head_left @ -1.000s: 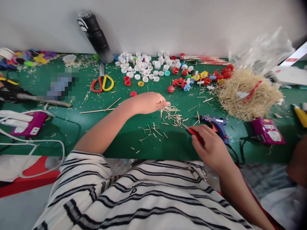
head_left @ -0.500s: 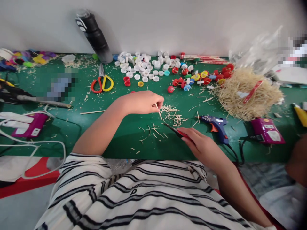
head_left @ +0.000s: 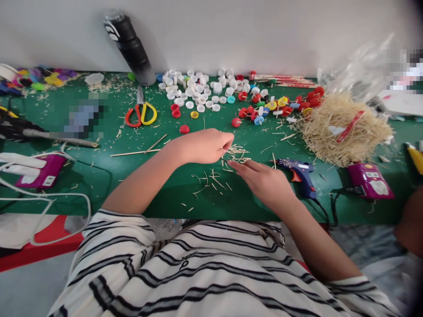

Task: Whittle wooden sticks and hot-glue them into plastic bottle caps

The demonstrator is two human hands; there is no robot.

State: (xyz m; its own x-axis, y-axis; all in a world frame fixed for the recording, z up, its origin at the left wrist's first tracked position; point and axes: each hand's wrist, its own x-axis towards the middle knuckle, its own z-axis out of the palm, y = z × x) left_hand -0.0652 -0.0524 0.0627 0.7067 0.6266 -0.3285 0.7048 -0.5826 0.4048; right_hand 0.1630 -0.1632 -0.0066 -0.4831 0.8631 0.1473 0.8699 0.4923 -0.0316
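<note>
My left hand (head_left: 211, 145) is bent at the wrist above the green table, its fingers closed. A thin wooden stick (head_left: 222, 162) seems to poke out below them, mostly hidden. My right hand (head_left: 264, 182) is close to it, palm down, fingers together and pointing at the left fingertips. Whatever lies under the right palm is hidden; the dark-bladed red tool cannot be seen. Short wood slivers (head_left: 238, 153) are heaped just past the fingertips, and curled shavings (head_left: 213, 179) are scattered nearer to me. A longer wooden stick (head_left: 130, 154) lies beside my left forearm.
White bottle caps (head_left: 198, 90) spread along the back near a black bottle (head_left: 135, 55). Scissors (head_left: 141, 110) lie left. Coloured caps with sticks (head_left: 259, 110), a pile of wood slivers (head_left: 343, 130), a blue glue gun (head_left: 300, 171) and a purple box (head_left: 370, 180) are right.
My right hand has moved left and up to the left hand, and the red-and-black tool it held is out of sight. My left hand has shifted slightly right, uncovering a red cap.
</note>
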